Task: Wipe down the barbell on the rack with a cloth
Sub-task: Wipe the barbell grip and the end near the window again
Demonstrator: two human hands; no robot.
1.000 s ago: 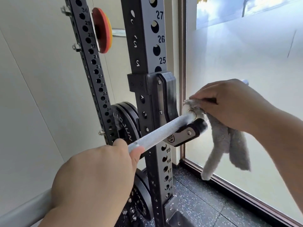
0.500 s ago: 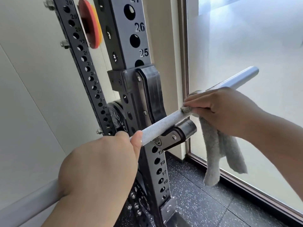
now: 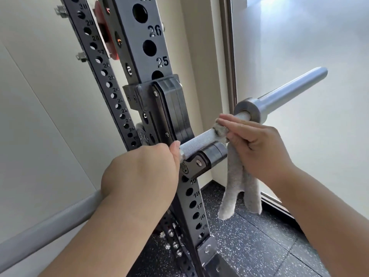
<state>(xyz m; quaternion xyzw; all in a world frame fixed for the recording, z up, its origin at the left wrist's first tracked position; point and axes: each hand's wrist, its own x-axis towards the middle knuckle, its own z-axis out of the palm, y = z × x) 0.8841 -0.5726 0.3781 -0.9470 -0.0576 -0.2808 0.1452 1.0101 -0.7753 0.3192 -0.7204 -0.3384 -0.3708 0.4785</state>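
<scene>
A silver barbell point(image 3: 201, 139) lies across the black J-hook point(image 3: 205, 156) of the rack upright point(image 3: 147, 48). Its sleeve point(image 3: 289, 90) sticks out to the right toward the window. My left hand point(image 3: 139, 172) grips the knurled shaft just left of the hook. My right hand point(image 3: 257, 144) holds a grey cloth point(image 3: 237, 182) wrapped round the shaft between the hook and the sleeve collar point(image 3: 248, 110). The cloth's loose ends hang below my fingers.
A second perforated upright point(image 3: 103, 76) stands behind the rack post, with a red plate point(image 3: 103, 37) and black weight plates point(image 3: 142, 134) partly hidden. A frosted window point(image 3: 299, 47) is on the right. Speckled black rubber flooring point(image 3: 249, 246) lies below.
My right hand with the cloth has slid along the shaft toward the hook, uncovering the collar and sleeve. My left hand has shifted right, closer to the hook.
</scene>
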